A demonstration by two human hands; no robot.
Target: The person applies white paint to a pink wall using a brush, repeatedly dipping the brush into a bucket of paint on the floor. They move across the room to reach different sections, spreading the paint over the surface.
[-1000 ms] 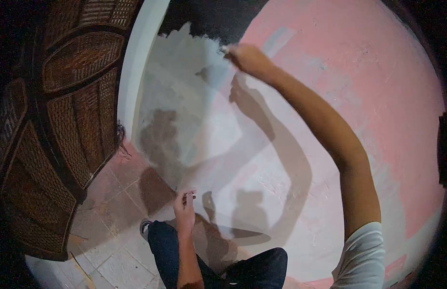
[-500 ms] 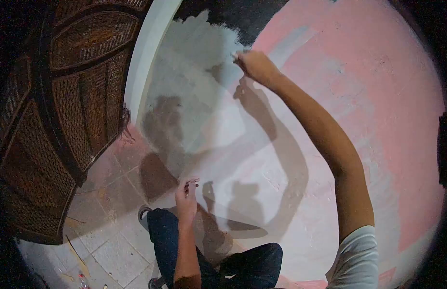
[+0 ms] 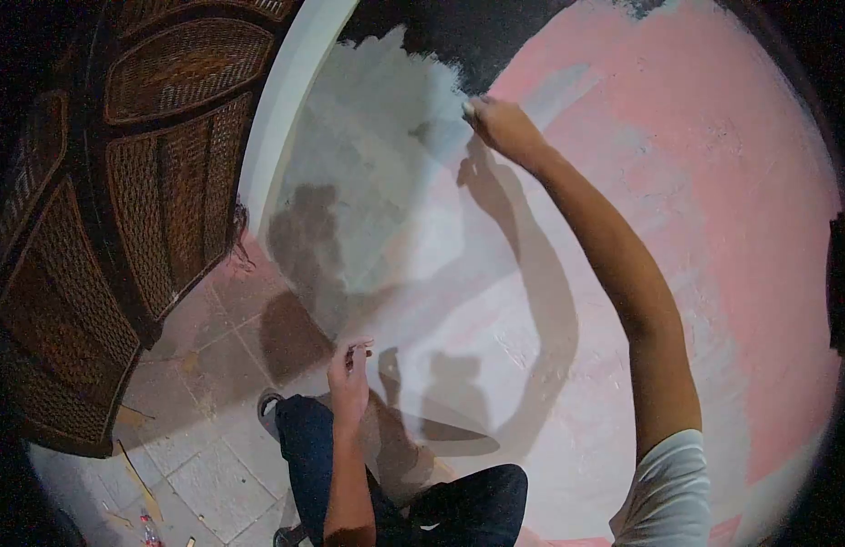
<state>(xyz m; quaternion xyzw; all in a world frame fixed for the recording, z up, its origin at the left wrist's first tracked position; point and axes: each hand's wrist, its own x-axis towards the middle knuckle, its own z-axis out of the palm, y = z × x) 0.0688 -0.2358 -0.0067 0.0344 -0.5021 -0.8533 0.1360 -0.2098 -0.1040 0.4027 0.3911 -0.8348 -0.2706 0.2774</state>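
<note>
Grey patch point(image 3: 377, 146) lay just left of the right hand point(image 3: 506, 129), fingers clenched on a tool point(image 3: 466, 108); left hand point(image 3: 350, 381) lower, grip unclear.

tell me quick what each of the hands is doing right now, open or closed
Left hand: fingers half curled; cannot tell if it holds anything.
Right hand: closed on a small tool pressed to the wall.

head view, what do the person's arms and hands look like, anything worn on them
The right hand wears no glove, and no watch or band shows at the wrist. Its arm is uncovered up to a short white sleeve at the shoulder. The left hand is ungloved too, and its forearm shows no sleeve, watch or band.
</note>
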